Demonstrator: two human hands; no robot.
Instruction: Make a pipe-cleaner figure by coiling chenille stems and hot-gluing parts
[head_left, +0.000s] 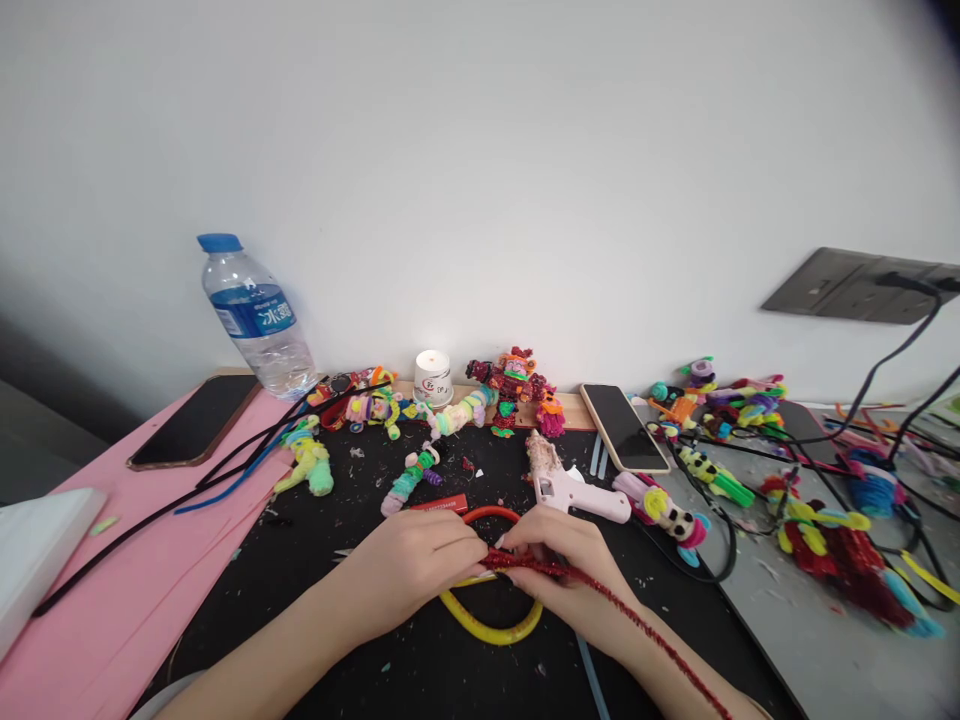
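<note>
Between my two hands runs a dark red tinsel pipe cleaner (626,608), its long tail lying over my right forearm. My left hand (420,560) is closed, its fingertips pinching the near end. My right hand (566,565) pinches the same strand just to the right, thumb below and fingers above. Beneath the hands lie scissors (491,632) with red and yellow loop handles; a metal tip shows left of my left hand. Behind my right hand a pale pink glue gun (574,493) rests on its side. The exact pinch points are partly hidden by the fingers.
Pipe-cleaner figures (514,385) line the wall, with more at right (832,550). A water bottle (259,320), a dark phone (195,420), a second phone (624,428) and a paper cup (433,380) stand or lie around. Black cables (225,470) cross the pink sheet (150,540). Scraps litter the black mat (300,600).
</note>
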